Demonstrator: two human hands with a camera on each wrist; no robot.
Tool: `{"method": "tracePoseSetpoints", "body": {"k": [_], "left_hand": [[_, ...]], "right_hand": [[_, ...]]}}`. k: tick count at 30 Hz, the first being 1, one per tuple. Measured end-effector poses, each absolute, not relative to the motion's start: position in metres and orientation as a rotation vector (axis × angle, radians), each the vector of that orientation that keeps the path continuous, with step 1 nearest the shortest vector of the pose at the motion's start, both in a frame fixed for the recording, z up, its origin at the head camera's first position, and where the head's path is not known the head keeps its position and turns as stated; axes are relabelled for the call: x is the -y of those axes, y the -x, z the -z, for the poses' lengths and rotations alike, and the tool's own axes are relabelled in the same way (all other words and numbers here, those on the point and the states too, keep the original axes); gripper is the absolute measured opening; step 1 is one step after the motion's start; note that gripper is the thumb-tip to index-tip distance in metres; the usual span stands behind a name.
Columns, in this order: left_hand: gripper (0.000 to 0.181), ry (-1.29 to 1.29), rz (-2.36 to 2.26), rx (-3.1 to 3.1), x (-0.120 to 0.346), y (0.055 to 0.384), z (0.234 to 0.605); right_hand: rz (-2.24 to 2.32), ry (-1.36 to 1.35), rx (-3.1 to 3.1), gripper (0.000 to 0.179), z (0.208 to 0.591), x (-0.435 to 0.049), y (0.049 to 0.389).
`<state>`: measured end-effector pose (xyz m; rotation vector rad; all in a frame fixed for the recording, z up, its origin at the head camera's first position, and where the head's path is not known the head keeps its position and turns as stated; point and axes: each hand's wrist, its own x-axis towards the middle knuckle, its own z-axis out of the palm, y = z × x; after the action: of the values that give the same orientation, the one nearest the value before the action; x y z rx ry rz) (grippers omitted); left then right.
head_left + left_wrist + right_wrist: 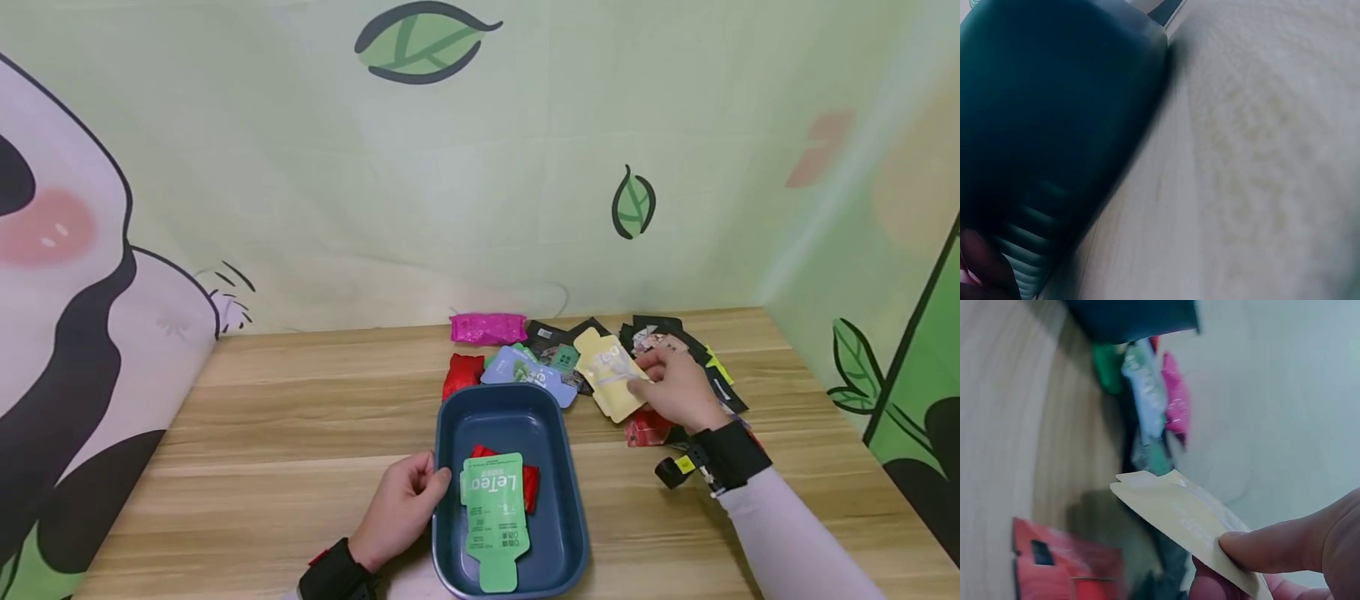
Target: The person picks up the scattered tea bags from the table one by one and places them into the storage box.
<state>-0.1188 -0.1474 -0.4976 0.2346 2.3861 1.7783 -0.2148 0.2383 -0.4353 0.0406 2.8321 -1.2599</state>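
Pinched between thumb and fingers, my right hand (682, 390) has the pale yellow packet (609, 379) by its near edge, held up over the loose packets at the back of the desk (300, 417), beyond the far right corner of the blue tray (551, 537). I judge it very light and thin, with a card-like stiffness: from the right wrist it shows two flat layers, slightly parted at the far end. It should bend if squeezed hard, and its smooth face may slide under a dry thumb. An edge is the place to take hold, thumb flat on one face and fingers behind, leaving the whitish print in the middle unpressed. I doubt it is fragile, though a crease seems easy to make. Meanwhile my left hand (401, 504) grips the tray's left side, beside the green packet (495, 512) lying inside.
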Motion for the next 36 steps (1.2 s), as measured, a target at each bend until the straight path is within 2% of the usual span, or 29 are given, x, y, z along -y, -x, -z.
{"method": "tracePoseSetpoints", "body": {"k": [7,16,26,36], "left_hand": [[0.031,-0.236,-1.773,-2.384,0.148,0.12,0.498],[0.031,-0.233,-1.777,-2.389,0.149,0.12,0.499],[0.031,-0.246,-1.757,-2.403,0.148,0.121,0.497],[0.033,-0.269,-1.769,-2.402,0.148,0.119,0.498]], "right_hand": [[1.323,0.083,-2.908,0.04,0.414,-0.233,0.195],[1.491,0.285,-2.733,0.034,0.396,-0.191,0.159],[1.376,0.439,-2.629,0.027,0.4,-0.147,0.126],[1.258,0.607,-2.497,0.026,0.403,-0.13,0.107]]}}
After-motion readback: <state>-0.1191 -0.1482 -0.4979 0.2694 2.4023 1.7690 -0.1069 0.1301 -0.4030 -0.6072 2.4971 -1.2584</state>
